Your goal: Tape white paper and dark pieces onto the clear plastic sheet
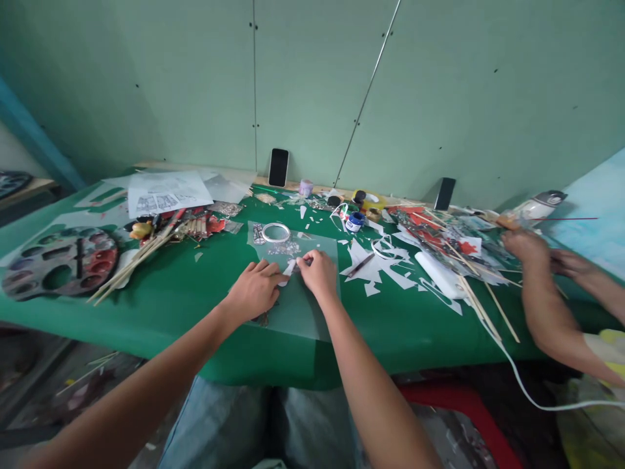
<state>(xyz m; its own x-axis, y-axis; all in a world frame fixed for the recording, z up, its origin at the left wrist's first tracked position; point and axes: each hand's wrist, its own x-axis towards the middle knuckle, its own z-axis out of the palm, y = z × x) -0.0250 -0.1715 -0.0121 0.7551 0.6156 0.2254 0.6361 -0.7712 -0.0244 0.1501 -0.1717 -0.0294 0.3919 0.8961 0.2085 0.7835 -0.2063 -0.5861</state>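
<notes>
A clear plastic sheet (303,306) lies on the green tabletop in front of me, with printed dark patterns showing at its upper part and lower left edge. My left hand (256,286) rests palm down on it, fingers loosely spread, the tips touching a small white paper piece (290,268). Close beside that piece, my right hand (317,270) has thumb and fingers pinched together; a small dark thing shows at the tips, too small to make out. A white ring-shaped roll (276,232) lies at the sheet's top edge.
At left are a paint palette (61,260), bamboo sticks (141,264) and printed paper (168,192). Right of the sheet lie paper scraps (375,260), a blue paint jar (355,221) and a white glue gun (439,275) with a cord. A co-worker's hands (527,246) work at far right.
</notes>
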